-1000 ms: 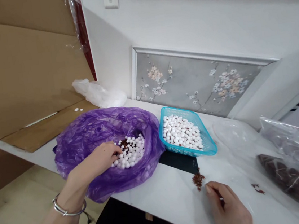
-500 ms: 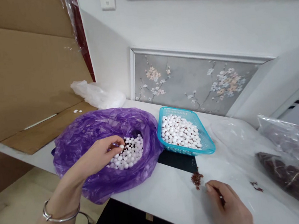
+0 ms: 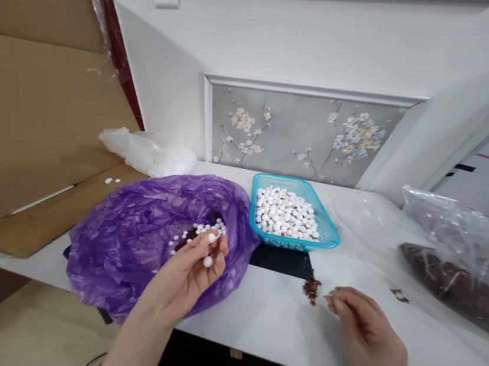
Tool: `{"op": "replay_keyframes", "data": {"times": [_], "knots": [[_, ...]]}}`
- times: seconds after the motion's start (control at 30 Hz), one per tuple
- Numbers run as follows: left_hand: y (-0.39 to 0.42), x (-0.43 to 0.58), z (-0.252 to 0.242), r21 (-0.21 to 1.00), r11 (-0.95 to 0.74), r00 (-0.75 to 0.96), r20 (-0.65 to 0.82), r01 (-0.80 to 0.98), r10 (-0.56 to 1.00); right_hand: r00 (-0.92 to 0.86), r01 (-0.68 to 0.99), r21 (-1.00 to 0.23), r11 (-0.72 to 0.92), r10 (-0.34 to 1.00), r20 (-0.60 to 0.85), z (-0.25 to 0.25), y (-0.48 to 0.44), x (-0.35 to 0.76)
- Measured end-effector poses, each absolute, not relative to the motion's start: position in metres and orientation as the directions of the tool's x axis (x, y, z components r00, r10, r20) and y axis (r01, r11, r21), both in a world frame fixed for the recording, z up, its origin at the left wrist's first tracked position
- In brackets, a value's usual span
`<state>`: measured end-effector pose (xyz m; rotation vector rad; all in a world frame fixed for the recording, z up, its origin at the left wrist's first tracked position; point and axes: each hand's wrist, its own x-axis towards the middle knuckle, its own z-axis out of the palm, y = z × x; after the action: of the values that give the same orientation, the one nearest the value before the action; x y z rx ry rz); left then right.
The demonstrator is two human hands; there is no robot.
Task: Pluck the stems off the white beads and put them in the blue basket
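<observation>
My left hand [image 3: 193, 272], palm turned up, is closed on small white balls over a purple plastic bag [image 3: 133, 220]. More white balls and some dark red bits lie inside that bag. To its right, a blue basket [image 3: 328, 232] holds many white balls [image 3: 284, 214] with reddish bits among them. My right hand [image 3: 364, 325] hovers at the table's front, its thumb and index finger pinched together; anything between them is too small to make out. Just left of those fingertips is a little pile of reddish-brown pieces [image 3: 312, 290].
A clear bag of dark brown material [image 3: 467, 292] lies at the right on the white table [image 3: 261, 317]. A few reddish bits [image 3: 400, 296] are near it. Cardboard [image 3: 31, 114] stands at the left, beside a crumpled white bag [image 3: 147, 153].
My left hand has turned palm up and moved right, now with white balls in its fingers. The right hand's fingers have shifted into a pinch beside the pile. The view has shifted slightly.
</observation>
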<state>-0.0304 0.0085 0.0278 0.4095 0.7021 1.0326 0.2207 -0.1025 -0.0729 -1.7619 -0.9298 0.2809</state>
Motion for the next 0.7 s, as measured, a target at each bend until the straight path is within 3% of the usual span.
{"op": "replay_keyframes", "data": {"times": [0.1, 0.2, 0.33, 0.43, 0.57, 0.63, 0.7], "knots": [[-0.003, -0.011, 0.026, 0.581, 0.562, 0.436, -0.357, -0.589, 0.826, 0.658, 0.455, -0.883, -0.110, 0.710, 0.250, -0.072, -0.102, 0.221], [-0.002, -0.002, 0.025, 0.616, 0.556, 0.472, -0.315, -0.559, 0.824, 0.644, 0.484, -0.869, -0.102, 0.714, 0.275, -0.071, -0.102, 0.221], [0.019, -0.011, 0.024, 0.821, 0.304, 0.268, -0.191, -0.483, 0.944, 0.647, 0.460, -0.879, -0.124, 0.725, 0.236, -0.071, -0.103, 0.220], [0.036, -0.028, 0.023, 0.962, 0.100, 0.133, -0.068, -0.252, 0.989, 0.642, 0.449, -0.884, -0.133, 0.736, 0.216, -0.070, -0.103, 0.219], [0.041, -0.043, 0.023, 0.998, 0.037, 0.138, -0.042, 0.043, 0.989, 0.645, 0.481, -0.869, -0.112, 0.716, 0.265, -0.064, -0.104, 0.217], [0.036, -0.041, 0.025, 0.998, -0.016, 0.085, 0.011, 0.063, 0.996, 0.687, 0.448, -0.883, -0.139, 0.686, 0.240, -0.058, -0.105, 0.214], [0.025, -0.033, 0.026, 0.999, -0.028, 0.062, 0.030, -0.027, 0.998, 0.729, 0.350, -0.924, -0.154, 0.664, 0.165, -0.051, -0.106, 0.209]]}}
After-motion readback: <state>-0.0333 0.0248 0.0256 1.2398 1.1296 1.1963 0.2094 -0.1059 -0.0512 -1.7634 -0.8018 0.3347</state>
